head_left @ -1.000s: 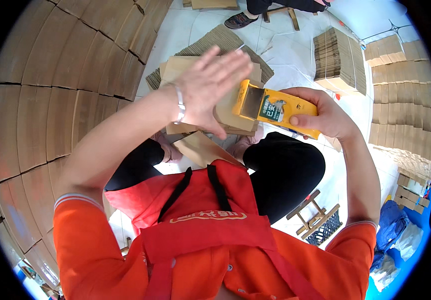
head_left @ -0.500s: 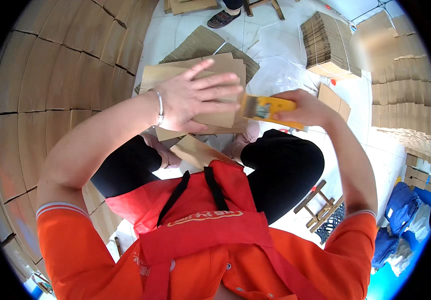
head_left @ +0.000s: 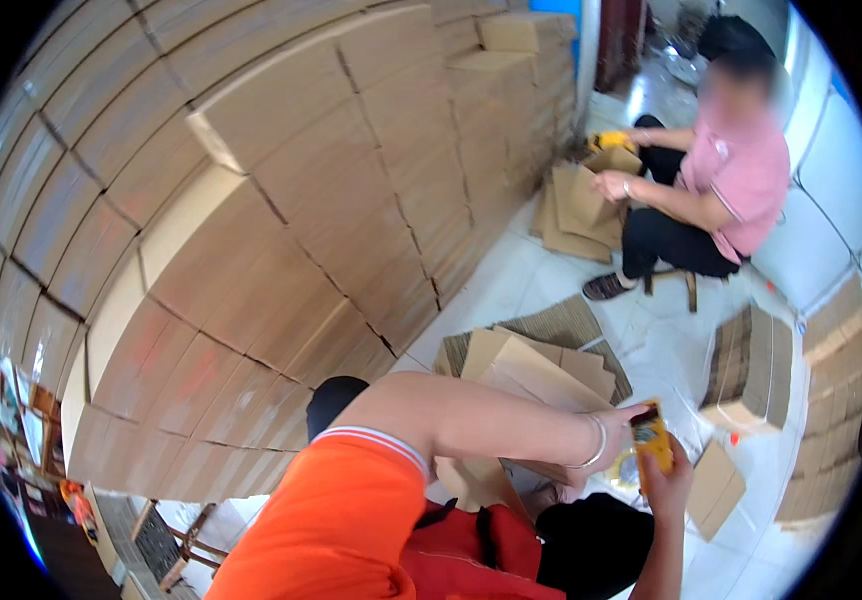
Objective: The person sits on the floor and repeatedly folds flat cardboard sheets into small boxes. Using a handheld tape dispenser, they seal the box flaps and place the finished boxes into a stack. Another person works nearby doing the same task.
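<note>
My right hand [head_left: 667,482] is closed around a yellow tape dispenser [head_left: 651,445], held up above my lap. A roll of clear tape [head_left: 628,470] shows at its side. My left hand [head_left: 606,440], with a silver bangle at the wrist, reaches across to the dispenser's upper end. Its fingers look drawn together against that end and are partly hidden, so anything pinched between them cannot be made out. Beyond my left forearm, flat brown cardboard pieces [head_left: 541,372] lie on a corrugated sheet [head_left: 566,322]. A cardboard piece [head_left: 479,484] stands between my legs, partly covered by my arm.
Stacked cardboard boxes [head_left: 281,240] form a high wall on the left. A co-worker [head_left: 736,160] sits on a low stool ahead, holding cardboard and a yellow tool. Bundled flat cardboard [head_left: 748,368] stands at the right, near a loose cardboard piece [head_left: 719,490]. A wooden stool [head_left: 186,550] is behind at left.
My view has swung left and up, bringing the box wall and the co-worker into sight. My left hand, spread before, has moved right to the dispenser's end. The dispenser has tilted upright.
</note>
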Motion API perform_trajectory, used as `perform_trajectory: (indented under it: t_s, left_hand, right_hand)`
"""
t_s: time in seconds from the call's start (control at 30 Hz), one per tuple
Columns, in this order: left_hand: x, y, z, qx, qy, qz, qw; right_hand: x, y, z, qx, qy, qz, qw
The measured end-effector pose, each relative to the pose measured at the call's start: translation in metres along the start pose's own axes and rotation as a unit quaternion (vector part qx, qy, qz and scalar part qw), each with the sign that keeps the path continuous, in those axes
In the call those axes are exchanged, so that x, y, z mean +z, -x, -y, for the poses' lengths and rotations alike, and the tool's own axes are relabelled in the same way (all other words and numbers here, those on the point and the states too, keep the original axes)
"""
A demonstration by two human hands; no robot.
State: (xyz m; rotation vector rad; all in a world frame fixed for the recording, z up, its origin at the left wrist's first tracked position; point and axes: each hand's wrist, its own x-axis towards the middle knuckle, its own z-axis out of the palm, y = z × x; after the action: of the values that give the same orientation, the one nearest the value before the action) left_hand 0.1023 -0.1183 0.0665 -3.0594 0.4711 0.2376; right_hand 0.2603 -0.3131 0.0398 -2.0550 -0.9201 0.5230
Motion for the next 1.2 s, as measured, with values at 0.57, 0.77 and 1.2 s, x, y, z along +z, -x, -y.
perform_trajectory:
  t_s: [0.57, 0.77, 1.2]
  left_hand:
    - [-0.162, 0.302, -0.139, -0.596, -0.329, -0.345, 0.646]
    - [-0.193, 0.418, -0.114, -0.741, -0.472, -0.153, 0.452]
    - [-0.12, 0.384, -0.025, -0.663, -0.478, -0.24, 0.524]
  right_hand:
    - [-0.004, -0.011, -0.066, 0.096, -0.341, -0.217, 0.91]
    - [0.007, -0.017, -0.054, 0.089, -0.388, -0.229, 0.888]
    - [-0.01, -0.005, -0.079, 0.094, -0.498, -0.216, 0.835]
